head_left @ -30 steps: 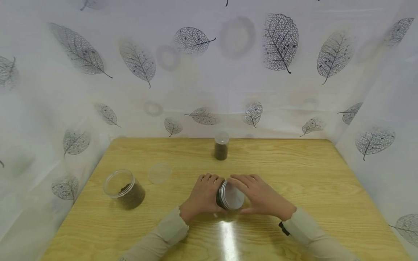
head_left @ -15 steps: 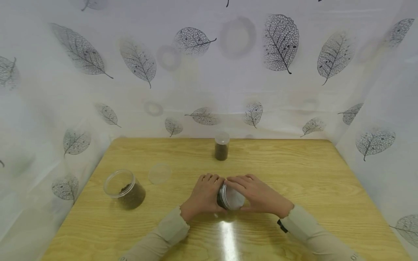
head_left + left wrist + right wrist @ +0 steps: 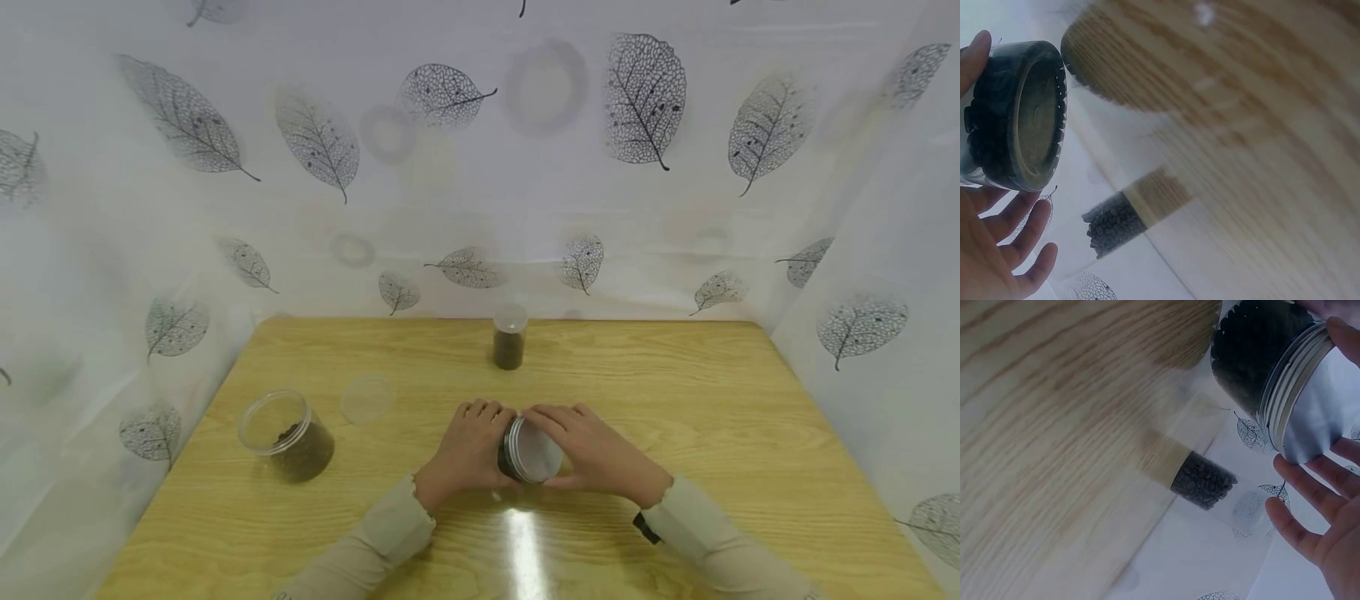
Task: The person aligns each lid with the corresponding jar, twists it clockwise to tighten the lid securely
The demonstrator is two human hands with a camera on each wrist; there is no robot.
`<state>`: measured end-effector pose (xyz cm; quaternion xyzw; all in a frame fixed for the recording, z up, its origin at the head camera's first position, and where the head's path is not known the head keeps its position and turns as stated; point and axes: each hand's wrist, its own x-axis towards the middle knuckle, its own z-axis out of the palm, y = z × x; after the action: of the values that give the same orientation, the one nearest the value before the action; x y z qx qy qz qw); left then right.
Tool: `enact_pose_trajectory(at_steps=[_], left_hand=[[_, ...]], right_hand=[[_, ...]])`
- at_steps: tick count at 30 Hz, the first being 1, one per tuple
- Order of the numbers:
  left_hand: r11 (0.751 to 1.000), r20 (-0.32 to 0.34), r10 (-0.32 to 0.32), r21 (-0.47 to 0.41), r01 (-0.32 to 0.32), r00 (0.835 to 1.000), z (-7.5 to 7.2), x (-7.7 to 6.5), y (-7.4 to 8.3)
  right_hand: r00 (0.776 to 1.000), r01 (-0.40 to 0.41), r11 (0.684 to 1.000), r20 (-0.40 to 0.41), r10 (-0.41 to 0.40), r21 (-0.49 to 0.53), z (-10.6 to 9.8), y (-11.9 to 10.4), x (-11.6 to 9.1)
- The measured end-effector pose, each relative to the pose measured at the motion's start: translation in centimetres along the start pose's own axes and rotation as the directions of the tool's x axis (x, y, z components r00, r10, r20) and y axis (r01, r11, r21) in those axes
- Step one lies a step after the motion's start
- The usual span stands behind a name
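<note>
Both hands hold a clear jar of dark beans (image 3: 1259, 359), tilted over the near middle of the table with its silver lid (image 3: 538, 452) facing right. My left hand (image 3: 472, 450) grips the jar's body, thumb on the near side and fingers on the far side. The thumb and fingers of my right hand (image 3: 600, 450) hold the lid's rim at opposite sides. The left wrist view shows the round base of the jar (image 3: 1038, 119); part of its body is hidden behind the left hand in the head view.
A wide open clear jar (image 3: 303, 450), partly filled with dark beans, stands at left on the wooden table (image 3: 660, 375). Near it lies a clear round lid (image 3: 367, 399). A slim capped jar of beans (image 3: 508, 346) stands at the back. Leaf-printed sheeting (image 3: 480, 192) surrounds the table.
My right hand shifts slightly around the lid: its fingertips reach a little left, then come back, and its wrist ends slightly further left. The left hand and jar stay nearly still.
</note>
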<state>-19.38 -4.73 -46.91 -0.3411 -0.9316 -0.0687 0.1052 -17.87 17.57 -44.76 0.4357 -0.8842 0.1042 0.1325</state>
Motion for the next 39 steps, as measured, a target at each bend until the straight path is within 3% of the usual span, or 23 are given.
enact_pose_trajectory(at_steps=[13, 39], left_hand=[[1.000, -0.015, 0.001, 0.003, -0.001, 1.000, 0.0, 0.1, 0.1], [1.000, -0.012, 0.003, -0.015, -0.003, 1.000, 0.3, 0.1, 0.0]], right_hand=[[0.989, -0.143, 0.984, 0.045, 0.139, 0.111, -0.1, -0.8, 0.1], [0.979, -0.204, 0.963, 0.014, 0.205, 0.177, 0.5, -1.4, 0.1]])
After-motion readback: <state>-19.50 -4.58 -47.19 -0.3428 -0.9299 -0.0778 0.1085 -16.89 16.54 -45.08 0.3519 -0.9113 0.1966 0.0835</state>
